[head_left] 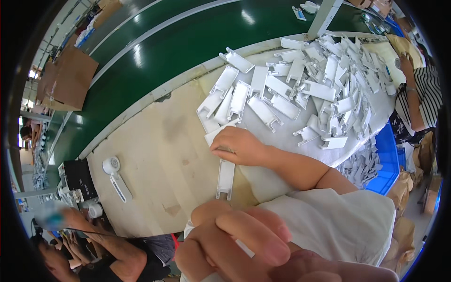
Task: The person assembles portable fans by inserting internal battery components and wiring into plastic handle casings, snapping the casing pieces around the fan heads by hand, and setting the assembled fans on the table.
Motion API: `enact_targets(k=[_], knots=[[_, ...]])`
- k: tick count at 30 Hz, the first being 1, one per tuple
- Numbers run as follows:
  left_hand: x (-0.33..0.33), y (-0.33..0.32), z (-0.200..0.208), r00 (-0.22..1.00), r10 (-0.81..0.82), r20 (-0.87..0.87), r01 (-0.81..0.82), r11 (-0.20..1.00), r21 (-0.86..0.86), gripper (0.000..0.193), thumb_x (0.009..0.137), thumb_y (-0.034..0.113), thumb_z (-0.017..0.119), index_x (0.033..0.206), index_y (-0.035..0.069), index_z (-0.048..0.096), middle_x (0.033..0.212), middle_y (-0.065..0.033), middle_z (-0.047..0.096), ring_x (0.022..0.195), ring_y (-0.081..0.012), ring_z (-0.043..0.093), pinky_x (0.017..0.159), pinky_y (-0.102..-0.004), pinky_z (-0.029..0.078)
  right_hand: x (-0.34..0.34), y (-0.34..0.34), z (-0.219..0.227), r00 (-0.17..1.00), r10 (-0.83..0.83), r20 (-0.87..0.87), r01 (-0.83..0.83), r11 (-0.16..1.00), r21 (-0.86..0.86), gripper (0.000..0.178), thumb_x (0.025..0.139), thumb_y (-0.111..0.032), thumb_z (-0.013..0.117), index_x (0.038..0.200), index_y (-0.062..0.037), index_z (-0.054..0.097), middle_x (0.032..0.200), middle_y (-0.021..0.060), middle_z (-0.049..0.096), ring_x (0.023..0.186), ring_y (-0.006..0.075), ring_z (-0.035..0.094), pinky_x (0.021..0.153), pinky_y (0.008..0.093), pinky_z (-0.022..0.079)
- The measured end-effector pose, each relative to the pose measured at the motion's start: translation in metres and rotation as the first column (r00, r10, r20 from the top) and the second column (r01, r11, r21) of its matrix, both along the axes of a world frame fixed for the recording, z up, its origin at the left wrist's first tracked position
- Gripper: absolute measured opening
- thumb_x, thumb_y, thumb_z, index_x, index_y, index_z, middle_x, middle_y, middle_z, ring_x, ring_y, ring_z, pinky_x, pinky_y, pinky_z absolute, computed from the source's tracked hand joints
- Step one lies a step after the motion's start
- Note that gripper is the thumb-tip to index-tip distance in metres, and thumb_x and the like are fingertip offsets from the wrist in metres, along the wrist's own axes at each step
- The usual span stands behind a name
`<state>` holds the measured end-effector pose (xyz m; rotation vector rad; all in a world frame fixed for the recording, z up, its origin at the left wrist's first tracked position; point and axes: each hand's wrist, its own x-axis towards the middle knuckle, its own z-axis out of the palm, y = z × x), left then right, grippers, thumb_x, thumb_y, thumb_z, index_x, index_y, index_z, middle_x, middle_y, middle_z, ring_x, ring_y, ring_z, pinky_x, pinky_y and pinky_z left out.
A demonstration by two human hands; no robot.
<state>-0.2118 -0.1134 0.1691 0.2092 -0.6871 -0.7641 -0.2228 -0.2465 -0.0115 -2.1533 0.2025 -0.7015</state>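
Note:
My right hand reaches in over the table from the right, its fingers closed at the upper end of a white plastic housing part with a notched lower end. Another white part sticks out beyond the knuckles. My left hand is large and close at the bottom, with its fingers curled in. Slivers of white show between those fingers, but what they hold, if anything, cannot be made out. Past the right hand lies a wide heap of similar white housing parts, some lying singly at its near edge.
A white handheld device with a round head lies on the tan table cover. A blue bin of white pieces stands right. A co-worker sits at lower left, another person in a striped top at far right. A metal post rises behind the heap.

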Motion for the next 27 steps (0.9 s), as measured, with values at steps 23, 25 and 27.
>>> enact_targets(k=[23,25,27], knots=[[0.019,-0.08,-0.024,0.881,0.222,-0.417,-0.31,0.938,-0.156,0.02,0.088,0.025,0.055,0.103,0.013,0.052,0.087,-0.0001,0.056,0.102,-0.0252,0.046,0.086,-0.04,0.041,0.009,-0.418,0.014,0.573,-0.799,-0.181,0.42,0.477,-0.772,0.023,0.085,-0.021,0.044,0.097,-0.0094,0.059,0.101,0.0175,0.059,0.094,0.0349,0.057,0.08,0.043,0.047],[0.064,-0.07,-0.024,0.986,-0.167,0.007,0.167,0.985,-0.04,0.017,0.089,0.023,0.052,0.101,0.011,0.053,0.087,-0.0025,0.062,0.097,-0.0266,0.054,0.086,-0.0397,0.042,-0.008,-0.467,-0.004,0.473,-0.855,-0.212,0.322,0.392,-0.862,0.021,0.081,-0.012,0.041,0.091,-0.0044,0.058,0.097,0.0202,0.059,0.088,0.0365,0.058,0.077,0.0451,0.047],[0.079,-0.068,-0.031,0.995,-0.095,0.037,0.095,0.995,-0.009,0.012,0.088,0.023,0.053,0.091,0.012,0.049,0.08,-0.0045,0.057,0.086,-0.0241,0.051,0.077,-0.0406,0.043,-0.024,-0.526,-0.036,0.291,-0.825,-0.484,-0.093,0.479,-0.873,0.027,0.079,-0.012,0.043,0.099,0.0032,0.054,0.098,0.024,0.058,0.089,0.0369,0.058,0.077,0.0444,0.047]])
